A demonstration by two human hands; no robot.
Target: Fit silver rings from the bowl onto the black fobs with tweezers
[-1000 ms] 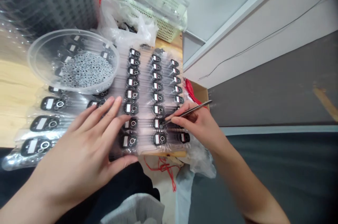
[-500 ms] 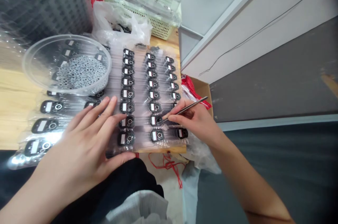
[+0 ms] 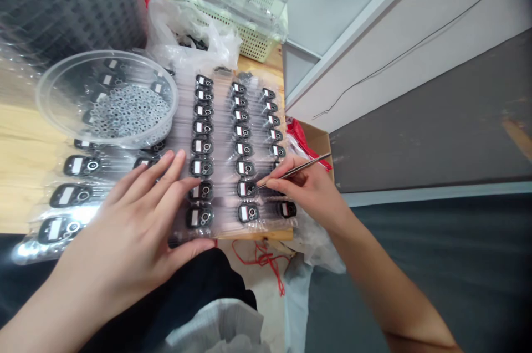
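My right hand [image 3: 305, 189] is closed in a pinch on slim metal tweezers [image 3: 305, 165]. Their tips touch a small black housing [image 3: 246, 189] with a white rectangle, second from the near end of its row. Several alike housings lie in rows in a clear plastic blister tray [image 3: 222, 203]. Spread across the tray to the left, my left hand [image 3: 139, 220] has its fingers apart and holds nothing; its index fingertip reaches the edge of another black housing [image 3: 201, 190]. A clear round tub [image 3: 45, 101] stands on the tray, with many small grey metal rings [image 3: 128, 112] inside.
Stacked clear trays [image 3: 75, 4] rise at the back left. Behind the rows lie a white plastic bag [image 3: 166, 31] and a pale green basket [image 3: 253, 42]. A cardboard box [image 3: 318, 139] with red packaging stands beyond the wooden table's [image 3: 16, 175] right edge.
The tweezers' tips stay at the same housing, where a pale ring now shows in its round recess. Both hands have barely moved; the view has shifted slightly.
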